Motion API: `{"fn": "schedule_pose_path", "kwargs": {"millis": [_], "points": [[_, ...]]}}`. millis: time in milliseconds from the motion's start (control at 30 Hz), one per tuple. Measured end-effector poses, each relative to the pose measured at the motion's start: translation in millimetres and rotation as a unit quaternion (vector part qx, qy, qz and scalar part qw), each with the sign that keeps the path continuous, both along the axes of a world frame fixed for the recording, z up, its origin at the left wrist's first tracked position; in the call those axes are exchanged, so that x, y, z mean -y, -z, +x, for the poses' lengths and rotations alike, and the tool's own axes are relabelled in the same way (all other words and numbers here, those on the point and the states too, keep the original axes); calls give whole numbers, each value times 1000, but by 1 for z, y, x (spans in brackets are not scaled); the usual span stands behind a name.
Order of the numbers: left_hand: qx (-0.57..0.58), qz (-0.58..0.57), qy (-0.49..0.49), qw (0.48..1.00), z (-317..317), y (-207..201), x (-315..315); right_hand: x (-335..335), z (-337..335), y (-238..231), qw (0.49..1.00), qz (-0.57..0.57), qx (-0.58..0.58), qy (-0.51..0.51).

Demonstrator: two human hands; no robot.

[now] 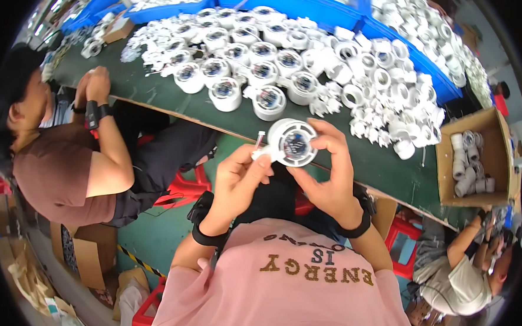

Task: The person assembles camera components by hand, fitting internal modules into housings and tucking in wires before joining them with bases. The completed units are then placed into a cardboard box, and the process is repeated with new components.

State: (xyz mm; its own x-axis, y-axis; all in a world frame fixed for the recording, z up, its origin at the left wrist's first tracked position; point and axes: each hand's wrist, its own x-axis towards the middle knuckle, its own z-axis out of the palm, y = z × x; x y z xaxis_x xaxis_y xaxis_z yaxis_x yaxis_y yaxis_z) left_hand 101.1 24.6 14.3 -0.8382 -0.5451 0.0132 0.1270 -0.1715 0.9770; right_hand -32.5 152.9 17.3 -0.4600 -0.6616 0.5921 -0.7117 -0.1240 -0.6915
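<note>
A round white plastic housing with a circuit board inside (295, 143) is held up in front of my chest, just off the table's near edge. My right hand (333, 178) curls round its right side, thumb below and fingers above. With thumb and fingers, my left hand (239, 178) pinches the white arm (269, 154) that sticks out at the housing's lower left. A thin lead with a small white connector (260, 137) stands up beside the left fingers. Wide bands sit on both my wrists.
Several similar housings with boards (225, 94) stand in rows on the green table (216, 118). White rings and small white parts (372, 124) are heaped to their right. Blue bins (293, 5) line the back. A cardboard box (507, 146) holds white fittings. Co-workers sit left and right.
</note>
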Motion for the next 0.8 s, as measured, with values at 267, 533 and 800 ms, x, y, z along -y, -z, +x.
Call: {"fn": "schedule_pose_path", "kwargs": {"millis": [267, 533, 800], "points": [[-53, 136, -306, 941, 26, 41, 180, -19, 2, 9, 994, 76, 77, 33], [-33, 223, -337, 914, -22, 63, 302, -51, -2, 27, 978, 84, 177, 74], [-155, 243, -280, 916, -54, -5, 342, -82, -7, 34, 941, 119, 266, 174]]}}
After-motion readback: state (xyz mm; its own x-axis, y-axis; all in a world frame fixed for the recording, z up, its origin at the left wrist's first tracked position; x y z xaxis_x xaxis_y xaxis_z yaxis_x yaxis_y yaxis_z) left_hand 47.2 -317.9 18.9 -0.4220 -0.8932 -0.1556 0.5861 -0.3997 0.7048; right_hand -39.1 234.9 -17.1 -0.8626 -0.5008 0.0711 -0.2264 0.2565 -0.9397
